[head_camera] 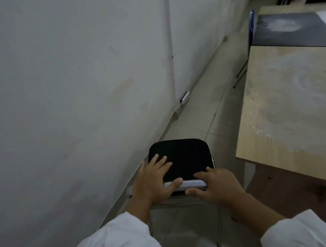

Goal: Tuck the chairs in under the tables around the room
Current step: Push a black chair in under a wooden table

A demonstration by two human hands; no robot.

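A chair with a black seat [186, 158] and a pale top rail [192, 183] stands right below me, between the wall and a light wooden table [294, 103]. It sits outside the table's near left corner, not under it. My left hand [153, 179] rests on the left end of the rail, fingers spread straight out over the seat and thumb lying along the rail. My right hand [215, 183] grips the right end of the rail, fingers over the top and thumb behind it.
A white wall [69, 95] runs close along the left, with a power strip [184, 98] on the floor at its foot. Beyond the wooden table stands a dark-topped table [292, 30] with a blue chair [252, 23] at its left side. A tiled aisle [207, 99] leads ahead.
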